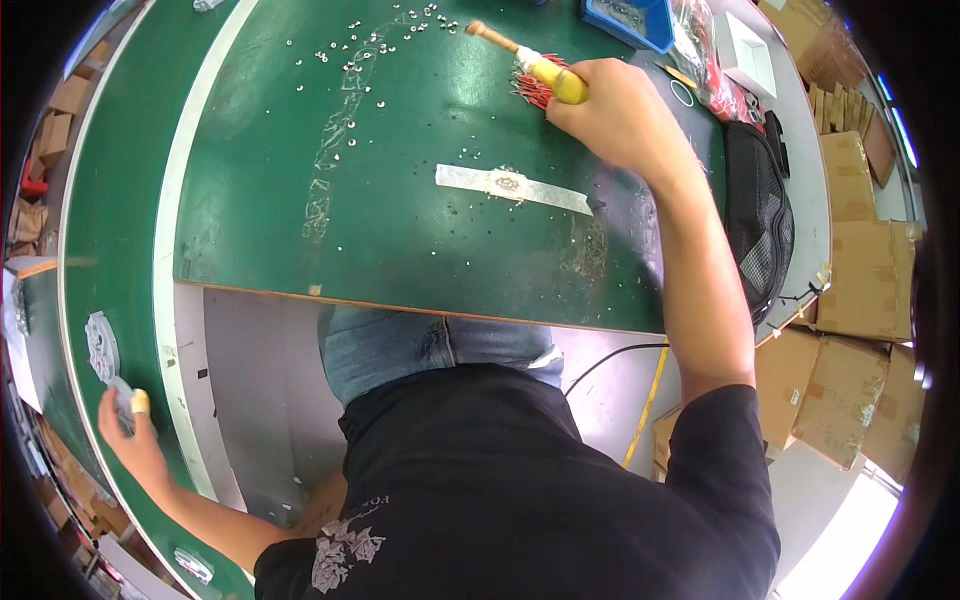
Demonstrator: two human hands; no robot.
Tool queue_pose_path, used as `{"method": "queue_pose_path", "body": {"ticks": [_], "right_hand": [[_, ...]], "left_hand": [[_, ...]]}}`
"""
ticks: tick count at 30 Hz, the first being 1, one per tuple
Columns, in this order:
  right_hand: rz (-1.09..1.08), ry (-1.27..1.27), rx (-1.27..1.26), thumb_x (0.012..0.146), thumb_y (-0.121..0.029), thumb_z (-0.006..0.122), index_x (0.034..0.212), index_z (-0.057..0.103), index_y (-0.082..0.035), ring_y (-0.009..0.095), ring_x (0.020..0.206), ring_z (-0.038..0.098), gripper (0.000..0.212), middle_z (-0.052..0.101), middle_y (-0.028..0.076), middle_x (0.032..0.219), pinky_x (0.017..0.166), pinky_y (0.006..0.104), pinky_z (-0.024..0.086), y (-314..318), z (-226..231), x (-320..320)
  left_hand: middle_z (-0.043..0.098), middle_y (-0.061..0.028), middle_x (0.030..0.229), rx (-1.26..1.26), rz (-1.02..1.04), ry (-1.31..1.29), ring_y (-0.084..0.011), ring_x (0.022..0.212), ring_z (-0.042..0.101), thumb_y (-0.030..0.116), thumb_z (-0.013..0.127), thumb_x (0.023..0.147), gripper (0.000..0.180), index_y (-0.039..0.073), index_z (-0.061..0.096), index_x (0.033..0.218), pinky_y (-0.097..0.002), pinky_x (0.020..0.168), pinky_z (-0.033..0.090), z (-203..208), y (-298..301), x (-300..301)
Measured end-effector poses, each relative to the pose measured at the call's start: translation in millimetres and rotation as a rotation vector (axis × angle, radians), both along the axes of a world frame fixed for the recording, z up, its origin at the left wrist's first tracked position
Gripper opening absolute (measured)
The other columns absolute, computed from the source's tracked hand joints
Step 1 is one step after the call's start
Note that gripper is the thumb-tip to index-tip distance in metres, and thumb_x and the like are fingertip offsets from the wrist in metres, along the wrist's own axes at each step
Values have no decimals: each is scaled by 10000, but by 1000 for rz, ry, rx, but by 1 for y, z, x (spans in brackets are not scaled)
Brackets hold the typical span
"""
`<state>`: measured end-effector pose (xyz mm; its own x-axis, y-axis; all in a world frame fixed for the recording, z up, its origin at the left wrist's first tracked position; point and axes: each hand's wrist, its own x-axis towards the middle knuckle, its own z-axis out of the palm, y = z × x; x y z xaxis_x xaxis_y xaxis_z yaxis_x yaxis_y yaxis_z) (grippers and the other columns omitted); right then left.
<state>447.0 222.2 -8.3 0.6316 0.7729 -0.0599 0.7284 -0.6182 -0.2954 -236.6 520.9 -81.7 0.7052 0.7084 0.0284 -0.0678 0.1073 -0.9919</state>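
My left hand (137, 440) reaches over the green belt at the left, its fingers closed around a greyish, see-through plastic part (122, 398). A yellow cover sits on one of its digits. A similar pale part (101, 345) lies just beyond it on the belt. My right hand (625, 112) is raised over the green table, closed on a yellow-handled tool (552, 76) with a white collar and brown stem; its exact kind is unclear. The stem points to the far left. Behind and under the tool lies a bundle of short red wires (528, 92).
Small metal pieces (380, 45) are scattered on the far table. A whitish tape strip (465, 178) lies mid-table. Toward the right are a blue bin (655, 40), a white box (762, 75) and a black mesh bag (755, 215). Cardboard boxes (855, 280) stand beyond the table.
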Motion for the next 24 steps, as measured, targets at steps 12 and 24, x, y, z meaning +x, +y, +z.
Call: {"method": "queue_pose_path", "body": {"ticks": [12, 24], "right_hand": [[27, 336, 182, 875, -196, 704, 965, 690, -20, 90, 617, 514, 198, 568, -17, 695, 581, 296, 432, -17, 26, -3], [-41, 468, 149, 871, -192, 734, 1014, 724, -41, 44, 606, 512, 208, 605, -38, 735, 529, 234, 411, -30, 32, -11]], "left_hand": [[395, -220, 1549, 1685, 159, 1865, -415, 1414, 420, 171, 657, 955, 694, 12, 321, 1541, -672, 1058, 466, 52, -66, 256], [573, -132, 1353, 1842, -3, 1846, -238, 1175, 625, 37, 655, 916, 649, 33, 377, 1502, -389, 951, 569, 47, -152, 421]]}}
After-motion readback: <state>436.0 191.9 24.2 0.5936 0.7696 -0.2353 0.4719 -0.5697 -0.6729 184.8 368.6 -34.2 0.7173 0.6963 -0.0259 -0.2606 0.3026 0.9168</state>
